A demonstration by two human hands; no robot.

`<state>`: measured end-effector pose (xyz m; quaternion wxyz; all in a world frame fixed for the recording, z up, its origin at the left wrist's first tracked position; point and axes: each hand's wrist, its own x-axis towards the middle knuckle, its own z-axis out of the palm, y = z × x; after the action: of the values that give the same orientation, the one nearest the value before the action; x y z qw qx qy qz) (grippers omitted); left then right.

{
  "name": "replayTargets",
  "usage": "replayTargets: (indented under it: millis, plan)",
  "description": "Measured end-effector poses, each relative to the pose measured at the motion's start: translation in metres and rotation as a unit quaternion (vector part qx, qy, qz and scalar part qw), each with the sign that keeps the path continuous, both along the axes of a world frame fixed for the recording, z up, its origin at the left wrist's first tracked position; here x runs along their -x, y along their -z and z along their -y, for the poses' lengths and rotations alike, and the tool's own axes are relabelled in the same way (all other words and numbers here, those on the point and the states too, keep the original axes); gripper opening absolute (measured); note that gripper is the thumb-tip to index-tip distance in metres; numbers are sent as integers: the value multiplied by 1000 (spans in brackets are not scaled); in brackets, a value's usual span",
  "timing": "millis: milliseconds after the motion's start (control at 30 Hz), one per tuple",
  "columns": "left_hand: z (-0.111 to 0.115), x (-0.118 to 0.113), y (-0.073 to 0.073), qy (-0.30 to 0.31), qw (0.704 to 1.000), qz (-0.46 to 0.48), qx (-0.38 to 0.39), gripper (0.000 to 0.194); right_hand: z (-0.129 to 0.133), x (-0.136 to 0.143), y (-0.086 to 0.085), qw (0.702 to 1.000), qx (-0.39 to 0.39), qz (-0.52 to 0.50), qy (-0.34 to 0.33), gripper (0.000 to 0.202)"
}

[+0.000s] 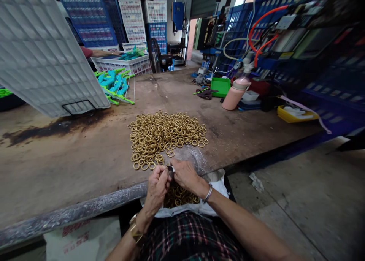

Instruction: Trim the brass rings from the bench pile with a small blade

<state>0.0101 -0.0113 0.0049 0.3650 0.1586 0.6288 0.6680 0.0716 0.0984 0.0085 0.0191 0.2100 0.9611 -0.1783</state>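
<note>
1. Left hand [156, 185]: positioned over the near edge of the desk [85, 154], thumb and fingertips pinched together. Whether a ring is gripped between them cannot be told. A wristwatch [135, 230] is fitted on this wrist.
2. Right hand [186, 174]: positioned just beside the left hand, fingers curled closed on a small dark piece [170, 169] that sits between the two hands. A metal bracelet [208, 193] is fitted on this wrist.
3. Ring pile [165, 133]: gold-coloured rings heaped on the desk, directly beyond the hands. Several lie flat at the near left border of the pile.
4. White sack [221, 188]: open below the hands at the near edge of the desk; contains further loose rings [182, 197].
5. Left side: a large white crate [51, 56] stands tilted on the desk beside a dark stain [42, 130]. Teal and green parts [116, 84] lie just right of the crate.
6. Right side: a green tray [221, 87], a pink bottle [235, 95] and, farther right, a yellow tray [293, 118] rest on the desk.
7. Far left: another person's arm [104, 53] extends over a white basket [137, 66].
</note>
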Motion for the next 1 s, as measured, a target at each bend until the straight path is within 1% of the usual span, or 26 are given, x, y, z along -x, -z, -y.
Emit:
replayTargets:
  millis: [67, 167, 233, 300, 367, 467, 533, 633, 800, 900, 1000]
  plan:
    - [4, -2, -3, 0, 1000, 17, 3, 33, -3, 6, 4, 1000, -13, 6, 17, 24]
    - [11, -6, -3, 41, 997, 61, -7, 33, -15, 15, 7, 996, -40, 18, 72, 26]
    - [13, -7, -1, 55, 991, 118, -38, 32, -23, 20, 8, 993, -55, 7, 101, 24]
    - [12, -5, 3, 42, 981, 177, -72, 31, -28, 25, 9, 992, -61, -11, 112, 22]
    - [11, -2, 6, 25, 971, 220, -92, 31, -29, 31, 9, 992, -62, -19, 112, 22]
    - [10, 2, 6, 11, 963, 248, -102, 30, -27, 39, 11, 992, -67, -23, 101, 21]
    - [11, 5, 4, 8, 957, 267, -109, 27, -26, 43, 12, 992, -70, -25, 104, 20]
    - [13, 8, 3, 13, 940, 318, -122, 24, -29, 45, 14, 992, -63, -24, 111, 21]
    - [13, 15, 8, 15, 913, 379, -152, 17, -35, 44, 14, 992, -40, -18, 116, 25]
    - [11, 17, 10, -6, 910, 390, -141, 19, -36, 44, 13, 993, -38, -10, 114, 27]
    - [10, 17, 10, -22, 916, 378, -129, 24, -37, 45, 13, 992, -39, -3, 117, 25]
